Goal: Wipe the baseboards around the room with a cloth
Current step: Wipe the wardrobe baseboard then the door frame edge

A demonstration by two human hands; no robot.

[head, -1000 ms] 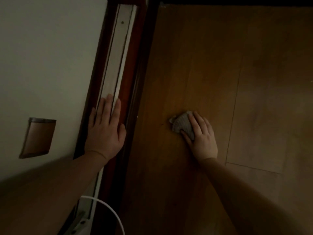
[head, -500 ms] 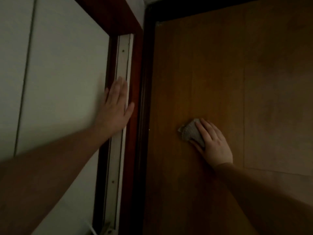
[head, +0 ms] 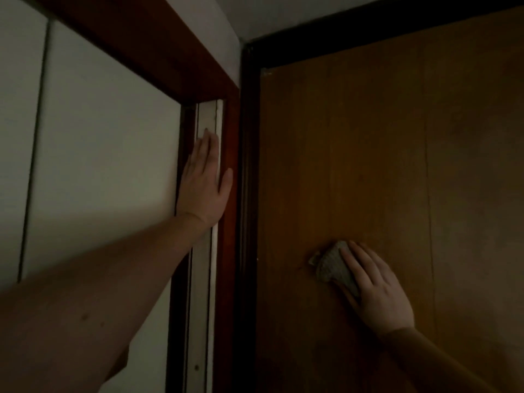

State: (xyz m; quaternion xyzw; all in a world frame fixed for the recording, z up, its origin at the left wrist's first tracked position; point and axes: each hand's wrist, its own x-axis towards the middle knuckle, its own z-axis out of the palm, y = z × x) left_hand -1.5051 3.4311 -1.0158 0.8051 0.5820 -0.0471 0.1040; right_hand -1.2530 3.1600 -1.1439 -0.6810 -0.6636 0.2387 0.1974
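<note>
Crumpled grey cloth (head: 330, 263) against wooden panel (head: 368, 165)

Dim rm: pale wall panels (head: 107, 154) left, reddish wood frame (head: 158, 52), brown wood door (head: 368, 154) w/ dark trim (head: 249, 165).

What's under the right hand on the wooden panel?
A grey cloth, pressed flat against the wooden panel by the right hand. Its lower part is covered by the fingers.

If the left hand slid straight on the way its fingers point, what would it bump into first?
The left hand lies flat on the pale strip of the frame, fingers pointing up along it. Sliding on, it would probably first meet the dark red-brown top beam where the strip ends; depth is hard to judge in this dim light.
</note>
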